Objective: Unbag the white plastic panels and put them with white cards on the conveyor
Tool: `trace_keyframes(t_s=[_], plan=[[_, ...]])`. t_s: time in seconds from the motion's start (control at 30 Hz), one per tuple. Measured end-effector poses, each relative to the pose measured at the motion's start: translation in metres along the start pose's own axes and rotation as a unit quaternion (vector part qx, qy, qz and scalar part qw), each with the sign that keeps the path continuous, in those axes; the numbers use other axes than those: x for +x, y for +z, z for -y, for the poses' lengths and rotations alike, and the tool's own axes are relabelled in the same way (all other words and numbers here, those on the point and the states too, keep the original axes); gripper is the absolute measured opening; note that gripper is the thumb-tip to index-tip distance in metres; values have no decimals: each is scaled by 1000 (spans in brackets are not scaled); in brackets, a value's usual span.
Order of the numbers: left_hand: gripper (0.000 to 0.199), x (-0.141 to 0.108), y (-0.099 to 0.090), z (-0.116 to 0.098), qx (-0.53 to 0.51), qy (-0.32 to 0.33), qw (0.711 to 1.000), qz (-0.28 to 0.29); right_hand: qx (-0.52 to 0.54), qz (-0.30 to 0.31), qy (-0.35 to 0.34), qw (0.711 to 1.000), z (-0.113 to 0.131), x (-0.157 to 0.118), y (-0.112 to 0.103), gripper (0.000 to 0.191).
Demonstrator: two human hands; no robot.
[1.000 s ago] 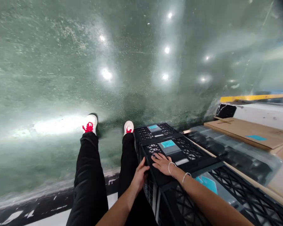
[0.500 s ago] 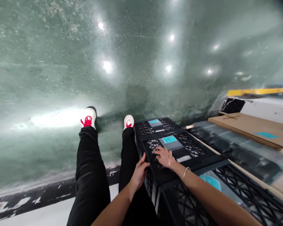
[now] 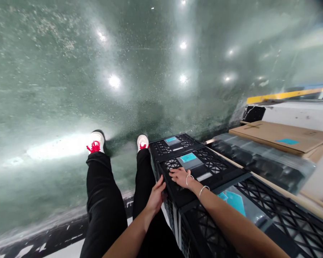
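Observation:
A black plastic crate (image 3: 224, 178) with a lattice face lies beside my right leg, in a row between two similar ones. My right hand (image 3: 179, 177) rests palm down on its upper face, fingers stretched out over the lattice near the left edge. A clear pocket with a blue label (image 3: 188, 157) sits just beyond those fingertips. Along the crate's left side is my left hand (image 3: 156, 196), its thumb raised and fingers extended; whether it touches the side is not clear. The far crate (image 3: 161, 147) and the near crate (image 3: 204, 229) also have lattice faces.
Right of the crates runs a wooden strip (image 3: 274, 191). Beyond it lie a plastic-wrapped pack of dark items (image 3: 258, 161) and a flat cardboard box (image 3: 280, 132). A yellow bar (image 3: 274, 96) crosses behind. Glossy green floor (image 3: 70, 89) stretches ahead and left.
The view has shifted, so the crates and boxes appear farther left. My right hand lies flatter on the crate; my left hand stays by its side. The crates show no clear movement.

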State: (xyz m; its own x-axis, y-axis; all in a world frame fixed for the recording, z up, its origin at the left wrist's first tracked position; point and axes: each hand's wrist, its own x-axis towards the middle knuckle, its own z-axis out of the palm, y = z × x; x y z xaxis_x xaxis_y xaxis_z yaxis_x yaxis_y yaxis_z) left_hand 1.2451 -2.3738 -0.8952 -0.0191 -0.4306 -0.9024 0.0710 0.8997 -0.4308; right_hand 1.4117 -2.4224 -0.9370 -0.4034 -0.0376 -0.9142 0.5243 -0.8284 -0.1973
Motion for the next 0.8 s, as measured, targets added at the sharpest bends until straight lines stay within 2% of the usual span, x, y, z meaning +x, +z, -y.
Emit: trace_keyframes(t_s=[0.07, 0.17, 0.23, 0.4, 0.6, 0.73, 0.8], plan=[[55, -1, 0, 1, 7, 8, 1000, 3, 12, 27, -21, 999, -6, -1, -3, 44], [55, 0, -2, 5, 11, 15, 1000, 7, 31, 80, -63, 994, -19, 0, -7, 61], [55, 2, -3, 7, 11, 14, 1000, 9, 33, 92, -79, 992, -26, 3, -9, 65], [56, 8, 0, 9, 20, 0, 1000, 4, 21, 81, -77, 994, -27, 10, -9, 63], [64, 9, 8, 5, 48, -7, 999, -9, 54, 58, -74, 994, -27, 12, -9, 61], [62, 7, 9, 6, 66, 20, 997, -43, 84, 3, -42, 996, -33, 17, -6, 64], [59, 5, 11, 6, 80, 30, 995, -54, 105, -18, -29, 994, -34, 20, -7, 59]])
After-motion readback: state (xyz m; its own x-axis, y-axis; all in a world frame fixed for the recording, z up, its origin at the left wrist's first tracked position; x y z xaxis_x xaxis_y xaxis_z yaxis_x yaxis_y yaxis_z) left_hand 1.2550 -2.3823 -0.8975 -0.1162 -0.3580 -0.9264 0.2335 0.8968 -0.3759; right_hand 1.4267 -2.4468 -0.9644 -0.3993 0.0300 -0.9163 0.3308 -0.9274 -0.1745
